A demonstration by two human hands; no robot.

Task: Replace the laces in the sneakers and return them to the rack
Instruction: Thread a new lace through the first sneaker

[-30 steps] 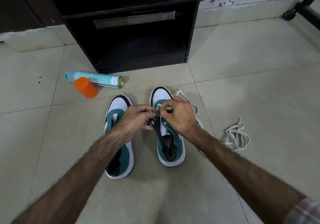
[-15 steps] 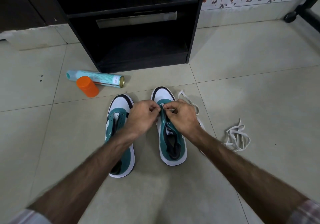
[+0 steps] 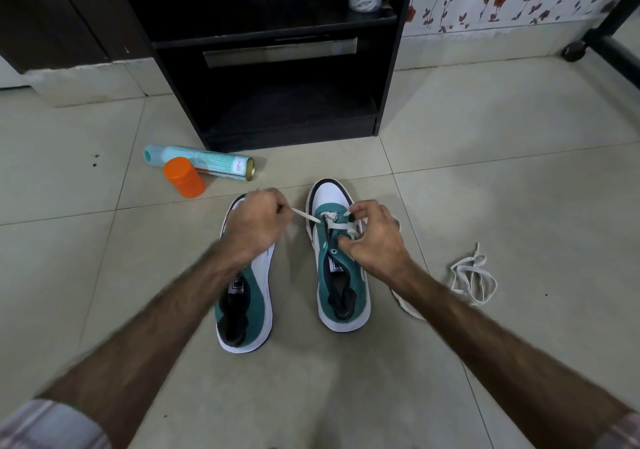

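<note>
Two green-and-white sneakers stand side by side on the tiled floor, long axes running away from the person, toes toward the black rack. Over the left sneaker, the left hand has its fingers curled tight around one end of the white lace, which stretches sideways to the front eyelets of the right sneaker. The right hand pinches the lace at those eyelets. A spare lace lies loose to the right.
</note>
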